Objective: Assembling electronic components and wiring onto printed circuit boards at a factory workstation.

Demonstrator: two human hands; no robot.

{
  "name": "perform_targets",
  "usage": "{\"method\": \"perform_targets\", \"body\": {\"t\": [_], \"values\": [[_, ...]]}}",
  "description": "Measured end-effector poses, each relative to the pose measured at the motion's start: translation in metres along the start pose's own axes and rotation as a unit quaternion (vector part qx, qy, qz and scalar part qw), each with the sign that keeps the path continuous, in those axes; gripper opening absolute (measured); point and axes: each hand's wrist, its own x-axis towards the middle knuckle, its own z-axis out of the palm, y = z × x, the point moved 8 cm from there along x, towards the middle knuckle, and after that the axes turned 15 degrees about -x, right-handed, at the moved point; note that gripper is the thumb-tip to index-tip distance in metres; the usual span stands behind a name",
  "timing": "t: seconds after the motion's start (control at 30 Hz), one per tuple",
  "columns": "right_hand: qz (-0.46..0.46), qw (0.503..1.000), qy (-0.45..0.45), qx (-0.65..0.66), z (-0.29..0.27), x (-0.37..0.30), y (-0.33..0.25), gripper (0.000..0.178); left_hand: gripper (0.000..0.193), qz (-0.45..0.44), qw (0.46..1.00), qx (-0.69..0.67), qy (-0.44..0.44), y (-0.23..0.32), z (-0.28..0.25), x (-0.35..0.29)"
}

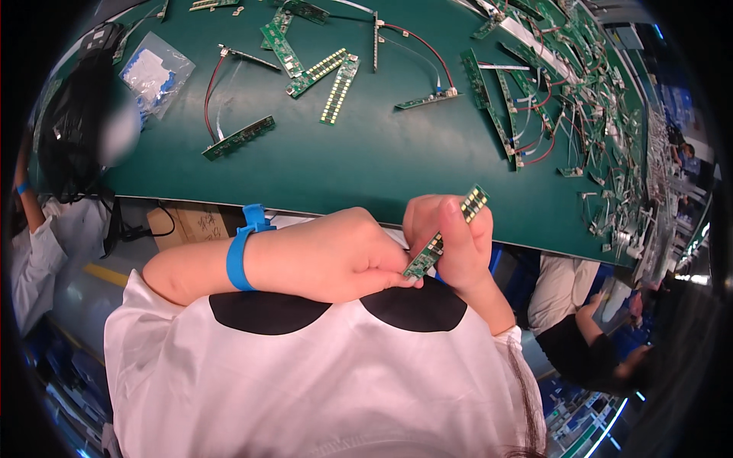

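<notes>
A narrow green circuit board (432,249) with a row of pale yellow components slants between my hands, just off the table's near edge. My right hand (458,229) is closed around it, with the thumb lying along its face. At the lower end, the fingertips of my left hand (343,256) pinch the board's corner, where a small whitish part shows. Whether a cable is between these fingers is hidden. A blue wrist strap (240,259) circles my left wrist. Beyond my hands, two loose boards, one angled (318,73) and one more upright (340,89), lie on the green table (305,168).
Board pairs joined by red and white wires lie at left (238,137) and centre right (427,100). A dense heap of wired boards (588,114) covers the right side. A clear plastic bag (156,74) and a black bag (72,145) are at left. Other people sit nearby.
</notes>
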Motion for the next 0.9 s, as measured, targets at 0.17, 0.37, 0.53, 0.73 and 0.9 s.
{"method": "perform_targets", "body": {"t": [0.17,0.37,0.53,0.73,0.9], "values": [[0.092,0.994,0.042,0.029,0.001,-0.002,0.01,0.058,0.012,0.048,0.998,0.018,0.023,0.012,0.0,-0.002],[0.181,0.9,0.126,0.376,-0.024,0.017,0.026,0.053,0.016,0.004,0.836,-0.545,0.054,-0.01,-0.028,-0.001],[0.153,0.904,0.15,0.37,-0.065,0.019,0.015,0.042,0.017,0.074,0.744,-0.663,0.026,-0.01,-0.051,0.014],[0.179,0.887,0.218,0.365,-0.106,-0.015,0.026,0.038,0.008,0.018,0.768,-0.63,0.116,-0.019,-0.057,0.033],[0.131,0.895,0.277,0.324,-0.156,-0.072,0.02,0.042,0.008,-0.048,0.814,-0.554,0.168,-0.019,-0.043,0.065]]}}
